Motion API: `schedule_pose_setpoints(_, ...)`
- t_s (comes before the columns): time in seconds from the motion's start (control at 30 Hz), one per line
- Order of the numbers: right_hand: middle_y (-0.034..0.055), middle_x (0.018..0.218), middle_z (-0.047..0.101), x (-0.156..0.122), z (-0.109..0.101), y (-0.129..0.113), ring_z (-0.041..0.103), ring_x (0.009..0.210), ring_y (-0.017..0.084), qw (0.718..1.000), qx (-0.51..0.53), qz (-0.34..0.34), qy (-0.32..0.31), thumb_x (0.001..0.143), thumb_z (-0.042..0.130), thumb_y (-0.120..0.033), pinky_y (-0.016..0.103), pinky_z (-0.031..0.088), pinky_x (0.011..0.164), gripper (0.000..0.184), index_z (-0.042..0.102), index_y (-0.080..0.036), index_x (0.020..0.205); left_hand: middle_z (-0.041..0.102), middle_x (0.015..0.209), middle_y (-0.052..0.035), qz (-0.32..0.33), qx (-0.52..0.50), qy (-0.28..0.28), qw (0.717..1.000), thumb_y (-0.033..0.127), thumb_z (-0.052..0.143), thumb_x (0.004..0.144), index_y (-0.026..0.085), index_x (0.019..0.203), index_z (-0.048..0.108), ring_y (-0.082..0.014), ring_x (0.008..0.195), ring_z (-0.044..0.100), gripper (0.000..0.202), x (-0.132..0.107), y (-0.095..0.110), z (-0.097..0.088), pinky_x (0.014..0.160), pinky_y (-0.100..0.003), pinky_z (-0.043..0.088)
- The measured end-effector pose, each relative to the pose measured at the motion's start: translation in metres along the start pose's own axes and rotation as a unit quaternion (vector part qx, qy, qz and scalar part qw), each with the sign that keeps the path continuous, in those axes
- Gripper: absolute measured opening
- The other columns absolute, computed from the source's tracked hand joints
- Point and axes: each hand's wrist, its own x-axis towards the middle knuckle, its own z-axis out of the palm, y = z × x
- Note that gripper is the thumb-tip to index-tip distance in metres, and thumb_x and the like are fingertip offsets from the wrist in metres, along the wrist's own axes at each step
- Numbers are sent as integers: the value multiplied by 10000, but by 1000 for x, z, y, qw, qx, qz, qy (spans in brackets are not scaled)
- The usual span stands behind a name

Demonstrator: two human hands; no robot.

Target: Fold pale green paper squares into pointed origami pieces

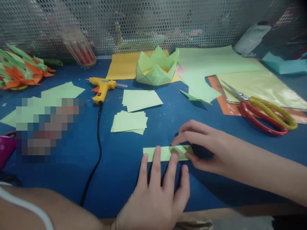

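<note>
A folded strip of light green paper (165, 154) lies flat on the blue table near me. My left hand (158, 191) rests with spread fingers, the fingertips pressing on the strip and the thumb apart from it on the right. Around the strip's right end is my right hand (203, 143), thumb at the lower corner and fingertips by the upper edge, with a gap between them. Just beyond lie a stack of small green paper pieces (129, 122) and another stack of larger green pieces (142, 99).
Left stands a yellow glue gun (103, 89) with a black cord (98, 137). At the back is a green pointed folded-paper ring (155, 68). Scissors (261, 111) lie right, on wrapped paper sheets (259, 84). A clear jar (80, 48) leans by the perforated metal panel (153, 19).
</note>
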Motion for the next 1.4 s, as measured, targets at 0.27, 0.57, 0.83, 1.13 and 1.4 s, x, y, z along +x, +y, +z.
schedule_pose_setpoints(0.27, 70, 1029, 587, 0, -4, 2, 602, 766, 126, 996, -51, -68, 6, 784, 481, -89, 217, 488, 614, 281, 676, -231, 929, 499, 1410, -135, -8, 2, 10, 1000, 334, 467, 928, 195, 1347, 490, -435, 1229, 508, 442, -1, 2, 2, 915, -570, 496)
schedule_pose_setpoints(0.57, 70, 1015, 601, 1, -2, 5, 601, 788, 142, 993, -67, -91, 28, 778, 485, -93, 228, 482, 597, 265, 699, -221, 865, 667, 1188, -135, 24, 101, 68, 992, 232, 441, 945, 84, 1354, 480, -332, 1140, 608, 436, -9, 5, 1, 982, -516, 415)
schedule_pose_setpoints(0.83, 61, 1007, 598, 1, -3, 1, 608, 761, 135, 994, -66, -78, 27, 788, 485, -109, 221, 474, 551, 256, 707, -226, 841, 735, 879, -180, 29, 234, 42, 971, 167, 455, 888, -71, 1327, 452, -320, 855, 725, 499, -14, 3, -14, 790, -430, 538)
schedule_pose_setpoints(1.13, 67, 996, 641, 3, 0, 3, 611, 927, 197, 994, -30, -85, 57, 827, 678, -398, 277, 518, 692, 454, 601, -224, 1239, 744, 855, -160, 17, 231, 67, 971, 176, 512, 878, -35, 1269, 507, -310, 844, 728, 445, -13, 4, -13, 800, -413, 558)
schedule_pose_setpoints(1.4, 46, 866, 665, 12, -2, 1, 622, 825, 157, 993, 38, -90, 62, 903, 556, -183, 261, 497, 684, 89, 632, -202, 945, 737, 834, -128, 2, 73, 71, 995, 447, 496, 892, 99, 1043, 604, -258, 768, 684, 394, -1, -11, -20, 731, -361, 529)
